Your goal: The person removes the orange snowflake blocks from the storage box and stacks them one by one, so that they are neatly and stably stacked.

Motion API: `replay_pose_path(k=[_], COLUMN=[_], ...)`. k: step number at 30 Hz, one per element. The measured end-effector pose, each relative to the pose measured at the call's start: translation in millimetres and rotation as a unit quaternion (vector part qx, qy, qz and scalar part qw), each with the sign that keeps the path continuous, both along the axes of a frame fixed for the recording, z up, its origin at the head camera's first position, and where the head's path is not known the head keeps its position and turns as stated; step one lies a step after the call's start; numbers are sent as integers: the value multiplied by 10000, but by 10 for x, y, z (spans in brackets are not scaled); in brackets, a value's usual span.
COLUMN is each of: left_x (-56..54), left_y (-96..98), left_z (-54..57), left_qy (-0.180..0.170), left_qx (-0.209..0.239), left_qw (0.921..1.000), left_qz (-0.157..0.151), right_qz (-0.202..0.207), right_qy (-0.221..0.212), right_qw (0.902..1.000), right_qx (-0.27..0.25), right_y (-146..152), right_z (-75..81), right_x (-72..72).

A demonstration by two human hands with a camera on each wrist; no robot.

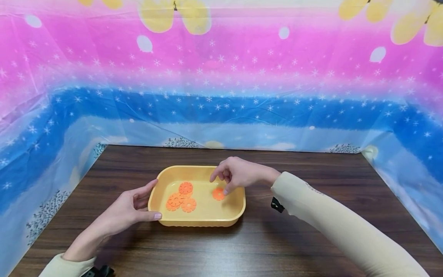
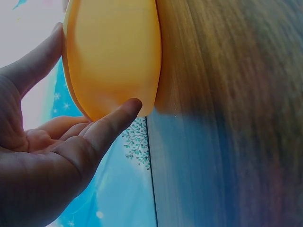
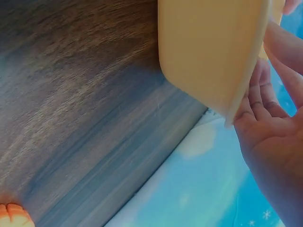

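A shallow yellow plastic tray [image 1: 204,222] with rounded corners stands on the table. My left hand [image 1: 128,207] grips its left end, the thumb near the front corner and the fingers at the back rim; the left wrist view shows the fingers against the outer wall. Several orange notched plastic discs [image 1: 189,205] lie bunched and partly overlapping in the tray's left half. My right hand [image 1: 242,174] reaches over the right part of the tray. Its thumb tip overlaps a single orange disc [image 1: 218,194], and the index fingertip is spread apart from the thumb.
The dark wood-grain table [image 1: 114,169] runs back to a hanging pink and blue snowflake-patterned cloth [image 1: 221,84], which also closes off both sides. An orange scalloped object [image 3: 15,215] shows at the lower left corner of the right wrist view.
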State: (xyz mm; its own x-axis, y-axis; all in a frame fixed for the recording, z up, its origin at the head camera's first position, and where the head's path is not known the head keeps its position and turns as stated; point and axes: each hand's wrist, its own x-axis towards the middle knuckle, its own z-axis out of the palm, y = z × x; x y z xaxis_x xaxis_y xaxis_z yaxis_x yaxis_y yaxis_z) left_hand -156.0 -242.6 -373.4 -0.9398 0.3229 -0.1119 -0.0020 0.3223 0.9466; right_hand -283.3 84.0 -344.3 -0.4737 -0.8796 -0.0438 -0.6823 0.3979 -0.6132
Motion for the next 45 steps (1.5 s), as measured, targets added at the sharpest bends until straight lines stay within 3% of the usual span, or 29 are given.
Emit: replay_pose_path(k=[8,25,35,45], left_x=[3,0,-6,-2], left_y=[2,0,-9,-6], left_z=[2,-3,-16,0], left_qy=[37,50,71,-28], left_qx=[-33,-45,-36,13], left_qw=[10000,10000,10000,10000], left_qz=[29,-4,13,7], right_qz=[276,-182,-31,10], right_qy=[218,856,832,295], right_qw=[9981,9863,9886,9966], right_qx=[509,1398,1253,772], right_y=[-160,-294,-335,-411], right_z=[-73,-180,-230,-334], right_x=[8,65,68,68])
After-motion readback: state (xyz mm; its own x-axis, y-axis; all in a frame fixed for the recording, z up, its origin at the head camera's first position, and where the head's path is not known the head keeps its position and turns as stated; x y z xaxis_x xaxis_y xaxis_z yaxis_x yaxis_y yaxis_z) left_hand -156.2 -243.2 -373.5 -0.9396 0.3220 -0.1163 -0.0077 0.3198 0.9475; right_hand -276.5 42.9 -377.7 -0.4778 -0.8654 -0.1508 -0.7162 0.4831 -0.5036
